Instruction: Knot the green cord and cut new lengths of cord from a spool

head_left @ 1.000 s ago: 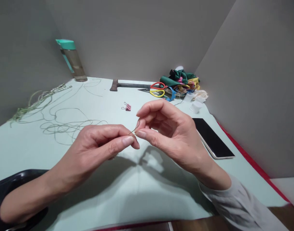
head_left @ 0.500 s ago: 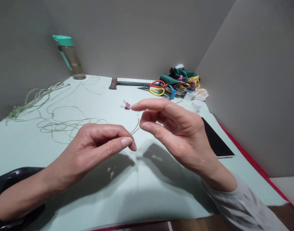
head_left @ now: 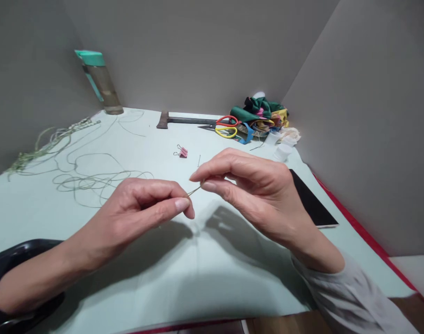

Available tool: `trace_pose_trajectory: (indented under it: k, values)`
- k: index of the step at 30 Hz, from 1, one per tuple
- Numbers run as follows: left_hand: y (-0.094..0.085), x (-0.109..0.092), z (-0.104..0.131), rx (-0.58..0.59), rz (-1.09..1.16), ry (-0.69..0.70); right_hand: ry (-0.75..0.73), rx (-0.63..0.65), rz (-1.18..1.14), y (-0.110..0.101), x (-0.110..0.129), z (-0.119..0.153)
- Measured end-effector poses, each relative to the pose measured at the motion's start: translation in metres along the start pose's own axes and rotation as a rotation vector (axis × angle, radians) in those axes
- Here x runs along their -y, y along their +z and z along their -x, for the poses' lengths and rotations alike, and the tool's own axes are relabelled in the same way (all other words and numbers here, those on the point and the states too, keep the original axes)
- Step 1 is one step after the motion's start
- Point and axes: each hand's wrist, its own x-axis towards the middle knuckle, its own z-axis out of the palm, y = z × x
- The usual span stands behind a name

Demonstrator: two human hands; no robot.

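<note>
Thin olive cord (head_left: 194,190) spans the small gap between my two hands, over the middle of the table. My left hand (head_left: 152,199) pinches it between thumb and curled index finger. On the right, my right hand (head_left: 246,185) has its thumb and fingers closed on the cord's other end. A loose tangle of similar cord (head_left: 79,183) lies behind my left hand. Beyond my fingers sit a pink binder clip (head_left: 183,151) and a thin pin or needle (head_left: 199,160).
A hammer-like tool (head_left: 163,119), scissors (head_left: 226,127) and a heap of coloured cloth (head_left: 260,113) are at the back. A bottle (head_left: 105,88) stands back left. A black flat device (head_left: 312,199) lies right; a black curved object (head_left: 24,250) is near left.
My right index finger has come down from its raised position towards the thumb and onto the cord. My left hand has hardly moved.
</note>
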Motion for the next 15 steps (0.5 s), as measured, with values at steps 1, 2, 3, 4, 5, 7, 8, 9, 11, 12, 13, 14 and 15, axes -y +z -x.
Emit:
trace_pose_trajectory:
  k: [1,2,3,4,5,7,8,9,11,12,13,14,15]
  values:
    - [0.0006,-0.0008,0.0002,-0.003,0.002,-0.008,0.007,0.003,-0.01,-0.0003,-0.0002,-0.0001]
    - [0.0012,-0.0014,0.0004,-0.003,0.002,-0.012,0.019,0.004,-0.02,-0.0004,-0.0002,-0.0002]
    - [0.0017,-0.0017,0.0005,-0.004,0.001,-0.015,0.026,0.004,-0.033,-0.0004,0.0001,-0.0003]
    - [0.0019,-0.0017,0.0005,-0.006,0.002,-0.016,0.033,0.004,-0.046,-0.0002,0.0006,-0.0004]
    - [0.002,-0.0014,0.0003,-0.007,0.004,-0.018,0.036,0.004,-0.058,-0.0001,0.0012,-0.0004]
    - [0.0014,-0.0001,-0.0003,-0.009,0.009,-0.015,0.033,0.01,-0.077,0.0001,0.0022,-0.0004]
    - [0.0011,0.0006,-0.0006,-0.004,0.014,-0.01,0.03,0.014,-0.083,0.0001,0.0025,-0.0004]
    - [0.0008,0.0012,-0.0008,0.003,0.018,-0.006,0.028,0.018,-0.086,0.0001,0.0026,-0.0004]
    - [0.0008,0.0015,-0.0009,0.008,0.023,-0.008,0.024,0.02,-0.087,0.0001,0.0022,-0.0006]
    - [0.001,0.0013,-0.0007,0.004,0.027,-0.014,0.023,0.019,-0.082,0.0002,0.0017,-0.0008]
    - [0.0014,0.0009,-0.0005,-0.003,0.031,-0.023,0.022,0.014,-0.076,0.0004,0.0012,-0.0009]
    - [0.0019,0.0005,-0.0004,-0.013,0.035,-0.032,0.022,0.009,-0.067,0.0006,0.0008,-0.001]
    - [0.0023,0.0002,-0.0004,-0.021,0.038,-0.04,0.024,0.003,-0.055,0.001,0.0004,-0.001]
